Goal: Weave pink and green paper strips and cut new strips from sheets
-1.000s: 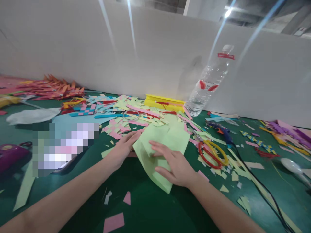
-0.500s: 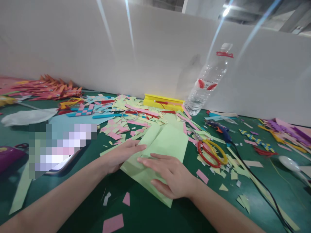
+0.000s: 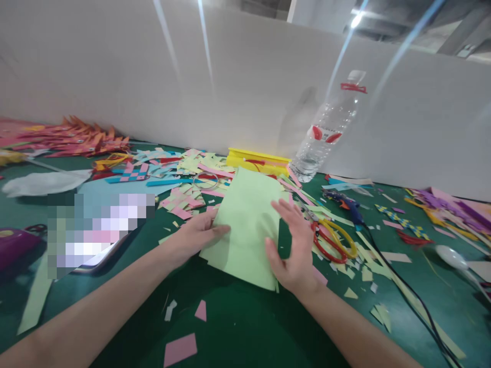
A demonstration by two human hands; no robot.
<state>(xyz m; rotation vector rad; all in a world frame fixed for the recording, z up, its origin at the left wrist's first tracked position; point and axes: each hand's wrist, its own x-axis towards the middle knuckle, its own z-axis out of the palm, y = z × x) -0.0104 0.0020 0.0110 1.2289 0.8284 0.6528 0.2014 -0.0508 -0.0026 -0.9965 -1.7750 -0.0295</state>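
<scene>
Light green paper (image 3: 249, 230), with at least one more layer showing along its lower edge, is in front of me over the green table (image 3: 238, 332). My left hand (image 3: 201, 232) pinches its left edge, thumb on top and fingers underneath. At the paper's right edge, my right hand (image 3: 293, 245) is open, thumb and fingers spread. Whether its fingertips touch the paper I cannot tell. Just right of that hand lie scissors (image 3: 333, 240) with one red and one yellow handle loop.
Paper scraps (image 3: 187, 199) lie behind the paper. A clear bottle (image 3: 326, 128) leans against the grey partition (image 3: 172, 87). A phone (image 3: 103, 235) with a blurred screen is at left. At right are a corded glue gun (image 3: 347, 204) and a white spoon (image 3: 452, 257).
The green paper has turned more upright, and its creased upper face now looks smooth. My right hand has moved off its surface to the right edge, with fingers raised. My left hand stays at the left.
</scene>
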